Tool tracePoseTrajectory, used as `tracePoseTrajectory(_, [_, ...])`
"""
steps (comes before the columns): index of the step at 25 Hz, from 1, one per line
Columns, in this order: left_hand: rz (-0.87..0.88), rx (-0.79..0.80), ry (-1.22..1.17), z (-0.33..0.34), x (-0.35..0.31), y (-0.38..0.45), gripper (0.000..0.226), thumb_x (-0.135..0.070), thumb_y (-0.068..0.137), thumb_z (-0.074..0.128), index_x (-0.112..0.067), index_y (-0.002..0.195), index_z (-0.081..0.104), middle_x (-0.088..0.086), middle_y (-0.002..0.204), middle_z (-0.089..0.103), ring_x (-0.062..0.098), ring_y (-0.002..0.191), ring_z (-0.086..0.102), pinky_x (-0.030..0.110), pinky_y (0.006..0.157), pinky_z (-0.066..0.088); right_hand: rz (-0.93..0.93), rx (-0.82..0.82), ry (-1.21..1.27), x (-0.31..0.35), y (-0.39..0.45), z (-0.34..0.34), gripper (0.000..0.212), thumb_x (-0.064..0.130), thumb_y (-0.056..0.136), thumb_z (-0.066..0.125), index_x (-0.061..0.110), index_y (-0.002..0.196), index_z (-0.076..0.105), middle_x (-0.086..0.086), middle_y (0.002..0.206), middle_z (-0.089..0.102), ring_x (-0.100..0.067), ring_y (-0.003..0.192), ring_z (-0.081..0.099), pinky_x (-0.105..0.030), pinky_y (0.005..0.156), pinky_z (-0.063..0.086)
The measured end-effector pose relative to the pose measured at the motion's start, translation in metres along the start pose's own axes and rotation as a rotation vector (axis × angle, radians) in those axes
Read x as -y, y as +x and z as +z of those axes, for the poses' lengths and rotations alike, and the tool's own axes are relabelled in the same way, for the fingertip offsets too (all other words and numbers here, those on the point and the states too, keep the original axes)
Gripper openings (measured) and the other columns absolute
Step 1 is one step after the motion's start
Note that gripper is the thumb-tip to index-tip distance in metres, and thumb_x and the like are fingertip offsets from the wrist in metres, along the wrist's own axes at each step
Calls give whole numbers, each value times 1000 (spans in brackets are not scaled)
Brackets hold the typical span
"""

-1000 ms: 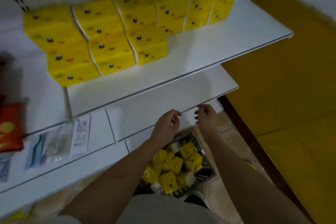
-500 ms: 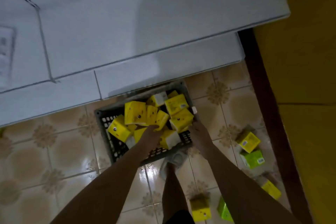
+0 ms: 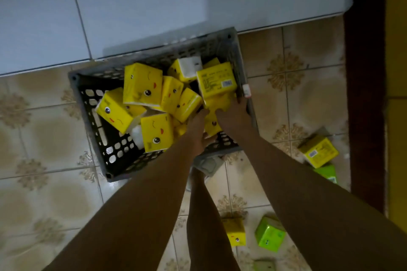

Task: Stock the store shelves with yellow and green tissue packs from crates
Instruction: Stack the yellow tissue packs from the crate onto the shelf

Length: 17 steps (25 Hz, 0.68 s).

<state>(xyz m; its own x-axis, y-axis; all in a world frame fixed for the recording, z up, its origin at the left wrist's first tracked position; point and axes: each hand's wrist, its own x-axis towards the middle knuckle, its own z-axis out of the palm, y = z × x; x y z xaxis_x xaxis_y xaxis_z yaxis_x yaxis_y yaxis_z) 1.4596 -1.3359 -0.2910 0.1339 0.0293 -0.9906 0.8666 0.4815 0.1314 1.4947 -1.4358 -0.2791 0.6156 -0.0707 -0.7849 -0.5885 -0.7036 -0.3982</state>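
Patterned floor tiles (image 3: 44,130) and the white edge of the lowest shelf (image 3: 154,6) are now filling the view, where a second ago the stocked upper shelf was seen; the gaze has been dropped to the grey crate (image 3: 92,103), so a fresh pick-up is judged to be under way. Both hands have been brought down from the shelf edge into the crate's right near corner. The left hand (image 3: 198,130) is pressed among the yellow packs (image 3: 143,86), its grip not readable. The right hand (image 3: 231,112) is laid over a yellow pack (image 3: 217,82) by the right wall, fingers curling onto it. Loose yellow and green packs (image 3: 269,236) are seen lying on the floor to the right.
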Motion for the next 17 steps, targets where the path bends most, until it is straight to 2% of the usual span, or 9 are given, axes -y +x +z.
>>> tracePoseTrajectory(3, [15,-66,-124,-12,8,-37,32,-35,96,55,-26,127,51,-2,108,61,21,96,61,40,76,53,-38,-19,31,4,-37,-10,48,27,97,51,19,143,42,-15,149,27,-37,120,49,-41,97,43])
tracePoseTrajectory(6, [69,-127,-197,-36,11,-68,33,-36,95,58,-24,126,51,2,117,61,26,100,63,45,76,56,-38,-81,165,14,-81,-18,42,23,95,54,19,137,50,-13,140,37,-33,115,52,-42,91,47])
tracePoseTrajectory(8, [102,-79,-169,-52,3,-96,31,-37,94,59,-20,120,59,7,118,65,29,100,66,44,73,58,-54,-91,207,26,-120,-21,51,31,92,54,17,140,45,-9,140,38,-30,118,50,-39,89,47])
tracePoseTrajectory(10, [136,-47,-115,-70,-11,-134,25,-35,92,64,-20,111,62,9,114,67,27,96,67,41,73,57,-67,-70,246,46,-160,-23,61,38,92,53,15,146,36,-11,146,35,-33,128,44,-45,96,46])
tracePoseTrajectory(11, [162,-28,-86,-81,-21,-157,25,-33,90,67,-20,110,61,8,113,67,26,95,66,42,75,56,-65,-58,244,60,-182,-26,60,35,96,52,13,148,33,-10,147,32,-33,130,42,-45,99,44])
tracePoseTrajectory(13, [194,35,-41,-106,-40,-219,45,-36,81,76,-19,118,57,8,117,65,27,97,66,44,77,57,-96,-41,262,91,-236,-36,53,32,100,50,14,147,35,-8,144,33,-31,126,45,-41,98,45])
tracePoseTrajectory(15, [196,92,16,-131,-52,-280,76,-43,68,83,-20,131,50,10,129,60,31,105,65,45,73,59,-153,-31,303,117,-290,-47,49,35,99,51,18,144,39,-9,136,41,-32,117,53,-47,94,49])
tracePoseTrajectory(17, [231,118,43,-154,-58,-334,72,-40,75,80,-19,135,46,11,131,57,33,107,64,40,65,58,-224,-28,317,138,-336,-63,41,33,100,51,19,138,47,-6,124,48,-30,107,57,-47,88,50])
